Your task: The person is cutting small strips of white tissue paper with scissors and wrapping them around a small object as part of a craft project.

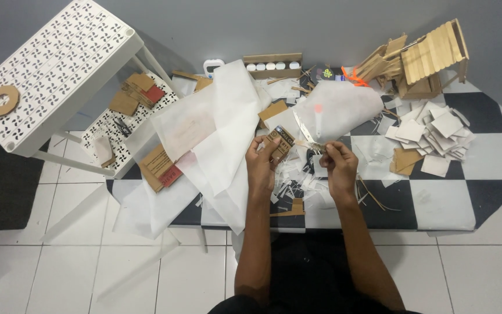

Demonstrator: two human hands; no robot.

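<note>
Cardboard piece (pixel 280 142) pinched in left hand (pixel 261 161), grip closed on its lower edge, above checkered mat (pixel 437 200). Right hand (pixel 339 166) grip closed on thin strip (pixel 309 141) just beside it. Paper scraps (pixel 297 186) below, white sheets (pixel 216 134) left, stick model (pixel 431 55) far right.

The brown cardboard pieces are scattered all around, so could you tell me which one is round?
The cardboard ring on the white perforated shelf at far left: it is a disc with a hole, while the other pieces are flat rectangles or strips.
</note>
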